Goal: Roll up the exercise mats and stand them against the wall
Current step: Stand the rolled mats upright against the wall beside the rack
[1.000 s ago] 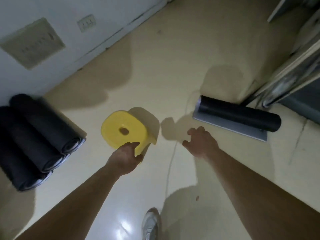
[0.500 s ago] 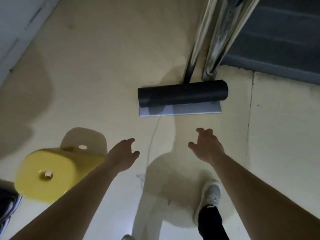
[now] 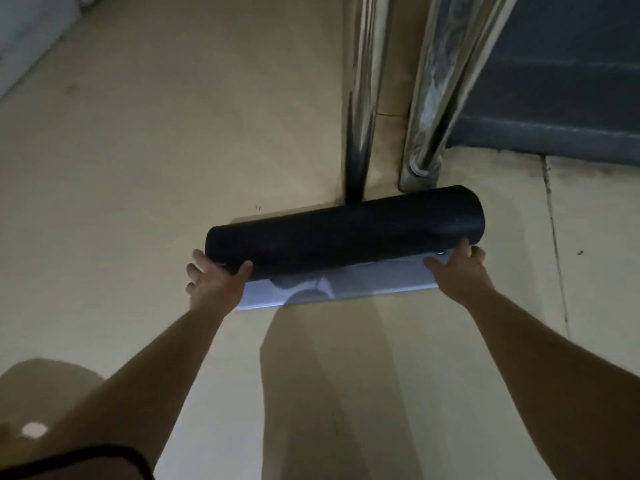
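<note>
The rolled black mat (image 3: 346, 233) lies on the floor (image 3: 138, 168) at the foot of 2 metal posts (image 3: 360, 98), its grey flap (image 3: 363, 282) unrolled toward the person. The left hand (image 3: 214, 282) grips its left end and the right hand (image 3: 457, 271) its right end, fingers (image 3: 198, 258) curled on the roll.

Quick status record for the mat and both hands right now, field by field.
mat: rolled mat, black, lying across the floor
loose end: pale flap flat on the near side, not yet rolled in
left hand: grips the roll's left end
right hand: grips its right end
behind: metal posts at the roll's far side
</note>
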Available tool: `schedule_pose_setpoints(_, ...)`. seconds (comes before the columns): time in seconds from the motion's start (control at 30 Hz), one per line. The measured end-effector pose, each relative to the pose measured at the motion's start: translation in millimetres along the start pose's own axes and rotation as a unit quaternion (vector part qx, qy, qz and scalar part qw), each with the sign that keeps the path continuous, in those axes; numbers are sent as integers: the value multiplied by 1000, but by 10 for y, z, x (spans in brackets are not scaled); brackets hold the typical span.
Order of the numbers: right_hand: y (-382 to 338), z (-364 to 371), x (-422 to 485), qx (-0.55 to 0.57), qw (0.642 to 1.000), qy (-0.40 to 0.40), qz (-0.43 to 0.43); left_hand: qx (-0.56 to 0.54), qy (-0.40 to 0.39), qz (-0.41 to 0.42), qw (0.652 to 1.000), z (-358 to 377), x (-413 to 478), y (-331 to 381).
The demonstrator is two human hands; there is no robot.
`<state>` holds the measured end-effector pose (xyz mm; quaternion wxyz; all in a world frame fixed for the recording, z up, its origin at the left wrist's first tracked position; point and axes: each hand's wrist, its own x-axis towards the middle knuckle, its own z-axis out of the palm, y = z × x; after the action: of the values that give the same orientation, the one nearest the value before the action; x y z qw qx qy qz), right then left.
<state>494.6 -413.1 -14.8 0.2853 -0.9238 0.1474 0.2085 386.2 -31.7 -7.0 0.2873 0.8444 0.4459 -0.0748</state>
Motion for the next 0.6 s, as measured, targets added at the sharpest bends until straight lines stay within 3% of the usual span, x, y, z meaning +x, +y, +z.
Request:
schedule_pose_setpoints(0.13, 131, 96, 705, 75, 990, 113, 28, -94, 39, -101, 990, 171, 594, 8)
schedule_pose_setpoints(0.27, 135, 208, 1043, 143, 981, 118, 49, -134, 1, -69, 989, 263, 826, -91)
schedule_pose_setpoints(0.4, 191, 147, 1115, 249, 955, 148, 69, -154, 23, -51, 986, 386, 775, -149)
schedule_pose_setpoints(0.5, 254, 161, 1068, 211, 970, 112, 40, -164, 16, -39, 986, 419, 758, -193)
schedule_pose_setpoints(0.6, 165, 300, 1018, 122, 983, 132, 18, -124, 28, -20, 992, 410, 834, -87)
